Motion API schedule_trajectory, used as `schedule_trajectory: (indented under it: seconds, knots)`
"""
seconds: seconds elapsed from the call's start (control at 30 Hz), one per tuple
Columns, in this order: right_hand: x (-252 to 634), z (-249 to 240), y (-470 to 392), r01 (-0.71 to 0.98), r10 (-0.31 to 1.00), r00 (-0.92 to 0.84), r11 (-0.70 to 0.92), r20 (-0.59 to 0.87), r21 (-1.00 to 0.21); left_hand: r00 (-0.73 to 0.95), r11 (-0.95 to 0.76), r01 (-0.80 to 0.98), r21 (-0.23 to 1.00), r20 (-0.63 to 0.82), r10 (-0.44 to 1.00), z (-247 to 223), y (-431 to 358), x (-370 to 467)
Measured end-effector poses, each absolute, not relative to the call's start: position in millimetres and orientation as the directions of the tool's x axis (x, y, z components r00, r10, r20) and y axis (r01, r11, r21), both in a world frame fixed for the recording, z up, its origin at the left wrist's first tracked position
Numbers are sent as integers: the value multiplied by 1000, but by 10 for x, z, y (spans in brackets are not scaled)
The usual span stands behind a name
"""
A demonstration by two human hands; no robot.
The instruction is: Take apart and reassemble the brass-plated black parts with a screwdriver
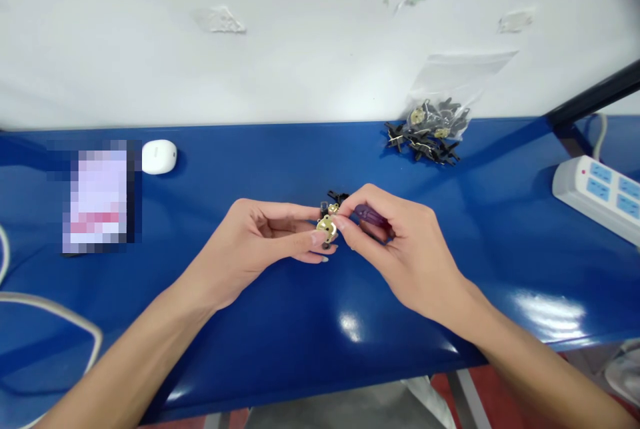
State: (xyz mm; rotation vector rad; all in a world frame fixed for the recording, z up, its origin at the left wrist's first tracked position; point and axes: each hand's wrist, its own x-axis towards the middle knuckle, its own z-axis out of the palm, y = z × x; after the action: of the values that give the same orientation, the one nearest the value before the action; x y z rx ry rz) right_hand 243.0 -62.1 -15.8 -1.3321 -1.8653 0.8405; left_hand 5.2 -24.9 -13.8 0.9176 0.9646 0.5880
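Note:
My left hand (270,232) is closed, thumb and fingers pinching a small brass-coloured round plate (326,228) with holes in it. Black bits show at the plate's upper and lower edges. Against the plate's right side are the thumb and index fingertips of my right hand (400,236), also closed. A dark purple handle (370,216) lies within that right hand; the working end of this tool is hidden by the fingers. Just beyond the fingertips are a second small brass-coloured piece (334,208) and a small black part (339,196).
At the back right, a clear plastic bag (445,92) holds black and brass-coloured parts, with a pile of black parts (425,144) before it. A power strip (600,189) lies far right. On the left are a pixelated phone-like object (100,196), a white case (159,156) and a cable (55,302).

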Motion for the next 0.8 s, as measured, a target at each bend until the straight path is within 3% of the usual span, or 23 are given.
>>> schedule_trajectory:
  seconds: [0.8]
  knots:
    - [2414, -150, -627, 454, 959, -256, 227, 118, -861, 447, 504, -47, 863, -433, 783, -164, -265, 76]
